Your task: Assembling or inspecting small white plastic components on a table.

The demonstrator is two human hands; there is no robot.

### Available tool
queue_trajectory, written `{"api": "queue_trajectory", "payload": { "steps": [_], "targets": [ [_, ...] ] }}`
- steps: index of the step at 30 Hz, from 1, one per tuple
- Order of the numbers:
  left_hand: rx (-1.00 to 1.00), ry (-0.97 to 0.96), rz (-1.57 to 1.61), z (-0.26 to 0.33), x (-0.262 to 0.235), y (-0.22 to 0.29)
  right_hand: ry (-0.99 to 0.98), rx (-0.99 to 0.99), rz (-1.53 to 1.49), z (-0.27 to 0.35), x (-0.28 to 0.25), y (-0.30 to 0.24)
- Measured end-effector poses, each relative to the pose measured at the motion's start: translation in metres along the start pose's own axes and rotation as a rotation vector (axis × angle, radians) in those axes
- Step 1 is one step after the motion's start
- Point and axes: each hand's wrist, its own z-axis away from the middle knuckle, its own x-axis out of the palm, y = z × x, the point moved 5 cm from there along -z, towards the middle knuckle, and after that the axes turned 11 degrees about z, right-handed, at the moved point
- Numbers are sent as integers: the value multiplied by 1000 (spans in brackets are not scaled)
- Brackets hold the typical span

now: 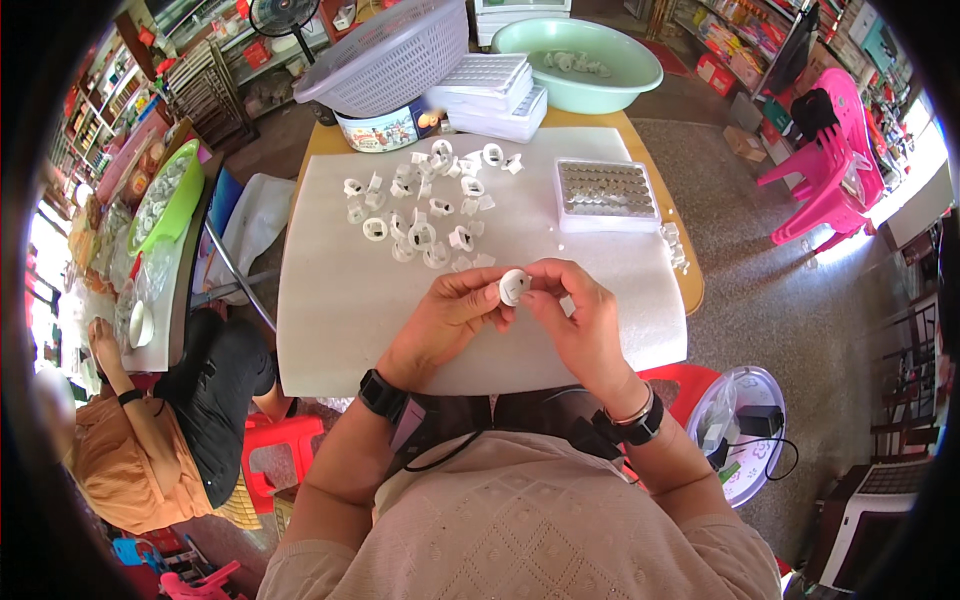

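My left hand [465, 305] is pinched closed on a white round part [514, 288], thumb in front, fingers behind. My right hand [570, 310] sits just right of it, thumb and index nearly together at its right edge; can't tell if they grip it too, fingers hide the contact. Key relation: part sits between both hands, left of the right fingertips, raised over the white sheet [335, 335] on the worktop [588, 119]. Round face toward me, so no clear long axis. Left hand is nearer, being in contact. Beyond: similar white pieces [422, 236] scattered ahead-left, tray of small metallic parts [605, 183] ahead-right. Far edge: stacked white trays [490, 90], lavender basket [395, 60], pale green basin [580, 90].
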Motion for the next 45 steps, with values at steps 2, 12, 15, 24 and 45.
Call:
{"api": "queue_trajectory", "payload": {
  "steps": [2, 12, 15, 24, 45],
  "targets": [
    [15, 18, -39, -1, 0, -1, -26, 110, -85, 3, 3, 6],
    [154, 150, -257, 0, 5, 0, 54, 62, 0, 5, 2, 10],
    [177, 137, -355, -1, 8, 0, 56, 64, 31, 6, 2, 11],
    [74, 309, -534, -4, 16, -6, -14, 210, 51, 14, 9, 24],
    [230, 314, -683, -29, 55, 8, -46, 301, -192, -3, -21, 22]
  ]
}}
